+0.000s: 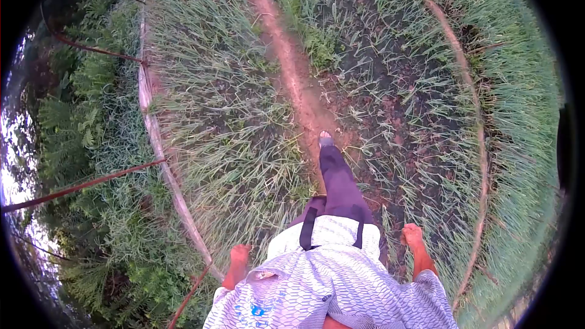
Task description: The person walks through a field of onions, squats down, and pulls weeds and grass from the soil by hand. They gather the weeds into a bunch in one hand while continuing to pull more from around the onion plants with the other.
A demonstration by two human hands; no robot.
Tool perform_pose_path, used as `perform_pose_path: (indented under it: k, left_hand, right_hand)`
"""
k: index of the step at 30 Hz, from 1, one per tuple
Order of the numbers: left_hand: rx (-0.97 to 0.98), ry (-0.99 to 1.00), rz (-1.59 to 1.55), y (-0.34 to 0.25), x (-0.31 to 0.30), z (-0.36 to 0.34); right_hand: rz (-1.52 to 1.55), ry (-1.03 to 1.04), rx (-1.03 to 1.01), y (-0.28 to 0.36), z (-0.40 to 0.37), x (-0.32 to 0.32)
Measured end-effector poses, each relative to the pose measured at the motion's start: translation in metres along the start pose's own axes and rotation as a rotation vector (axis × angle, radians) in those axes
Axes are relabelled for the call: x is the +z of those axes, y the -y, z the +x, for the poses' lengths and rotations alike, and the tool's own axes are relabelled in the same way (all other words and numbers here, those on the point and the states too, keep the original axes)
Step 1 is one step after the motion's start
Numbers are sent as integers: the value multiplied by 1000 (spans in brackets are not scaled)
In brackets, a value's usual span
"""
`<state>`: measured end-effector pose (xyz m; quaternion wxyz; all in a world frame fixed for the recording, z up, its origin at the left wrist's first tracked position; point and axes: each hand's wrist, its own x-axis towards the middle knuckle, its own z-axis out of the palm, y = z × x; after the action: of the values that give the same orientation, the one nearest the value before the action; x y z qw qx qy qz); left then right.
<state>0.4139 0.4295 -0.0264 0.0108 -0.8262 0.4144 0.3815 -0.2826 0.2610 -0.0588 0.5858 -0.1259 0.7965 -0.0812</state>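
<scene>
At the lower left, beside the patterned light shirt (304, 280), hangs my left hand (241, 252); its fingers are too indistinct to read. On the other side my right hand (412, 233) is closed with curled fingers, and whether anything is inside is hidden. Neither hand touches the plants around it. Two dark straps run down over the white cloth at my waist. A leg in purple trousers (341, 186) stretches forward, and its foot (326, 139) stands on a narrow dirt ridge (289, 67).
Long-leaved green plants (231, 103) grow on both sides of the ridge, many bent over. A pale border (146, 94) and reddish poles (103, 184) line the left, with bushes beyond. Another curved dirt ridge (466, 79) runs along the right, with denser green plants past it.
</scene>
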Motion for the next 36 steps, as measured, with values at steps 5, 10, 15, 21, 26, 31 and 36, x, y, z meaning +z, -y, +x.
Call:
perform_pose_path:
  k: [5,10,15,21,26,31,36]
  left_hand:
    - [34,-55,-179,7,-48,48]
    - [-90,-154,-1055,7,-54,73]
    - [-256,-105,-395,-107,-128,105]
    - [-439,-137,-366,-144,-148,193]
    - [-327,-146,-461,-172,-142,276]
    - [-403,-151,-417,-227,-194,363]
    - [-365,-155,-398,-244,-274,442]
  right_hand:
    - [1,73,5,66,16,26]
    - [100,154,-56,154,17,42]
    - [111,142,-120,194,33,53]
    - [85,70,-144,196,42,69]
    - [116,27,-79,227,36,95]
    - [30,-15,-112,268,34,128]
    - [126,167,-84,349,55,139]
